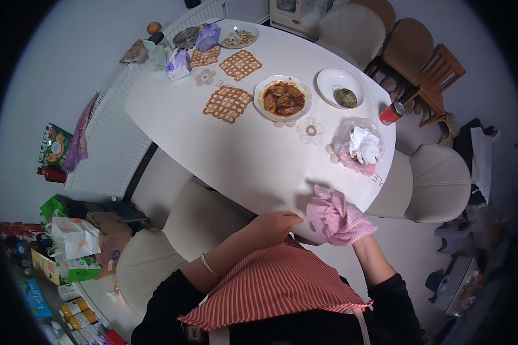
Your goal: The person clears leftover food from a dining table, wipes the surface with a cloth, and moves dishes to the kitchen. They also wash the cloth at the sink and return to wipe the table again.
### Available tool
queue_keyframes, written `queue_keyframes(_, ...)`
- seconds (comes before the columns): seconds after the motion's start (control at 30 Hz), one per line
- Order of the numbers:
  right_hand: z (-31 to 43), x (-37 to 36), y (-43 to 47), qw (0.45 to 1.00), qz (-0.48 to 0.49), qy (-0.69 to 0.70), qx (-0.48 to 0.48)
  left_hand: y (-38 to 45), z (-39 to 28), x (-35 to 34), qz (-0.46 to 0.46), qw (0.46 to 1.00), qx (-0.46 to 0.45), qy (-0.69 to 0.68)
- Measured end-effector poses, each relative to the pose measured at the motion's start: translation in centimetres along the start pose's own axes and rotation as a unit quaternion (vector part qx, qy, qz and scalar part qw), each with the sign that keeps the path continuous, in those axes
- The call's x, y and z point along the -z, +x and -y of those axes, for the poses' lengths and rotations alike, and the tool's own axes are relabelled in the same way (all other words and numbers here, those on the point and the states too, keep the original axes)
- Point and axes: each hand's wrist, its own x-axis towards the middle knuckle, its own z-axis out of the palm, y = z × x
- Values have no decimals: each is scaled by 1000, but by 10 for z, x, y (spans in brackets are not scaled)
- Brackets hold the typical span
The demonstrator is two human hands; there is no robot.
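Observation:
A crumpled pink striped cloth [339, 217] covers my right hand almost wholly, held just over the near end of the white table [250, 164]. Only the right wrist [364, 243] shows below it. My left hand [274, 226] is at the table's near edge, its back turned up and its fingertips pointing towards the cloth without touching it. Nothing shows in that hand, but its palm side is hidden. Beyond the cloth lies a clear plastic bag [358, 146] with crumpled white paper [365, 145] on it. A red-striped apron [276, 289] hangs before me.
A plate of sauced food [283, 99], a white bowl with a dark green lump [345, 98] and a red can [391, 113] stand on the table. Lattice mats [228, 104] and tissue packs [178, 64] lie farther back. Chairs [440, 183] flank both sides; bags [75, 237] crowd the left floor.

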Motion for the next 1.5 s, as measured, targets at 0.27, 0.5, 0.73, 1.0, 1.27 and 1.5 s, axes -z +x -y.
queue_keyframes(0.27,-3,15,-17,968,-72,234,-55,38,2,19,22,999,-8,36)
queue_keyframes(0.5,15,9,-31,884,-129,437,-104,62,20,33,14,999,-19,48)
queue_keyframes(0.73,53,-10,-2,897,-106,403,-149,78,132,118,-177,973,106,104)
queue_keyframes(1.0,122,-65,126,975,-79,184,-98,112,303,253,-229,925,252,167)
queue_keyframes(1.27,154,-154,302,909,-194,-298,219,139,310,289,-228,900,353,112)
queue_keyframes(1.5,101,-184,383,975,-208,-22,68,114,329,315,-85,940,253,-211)
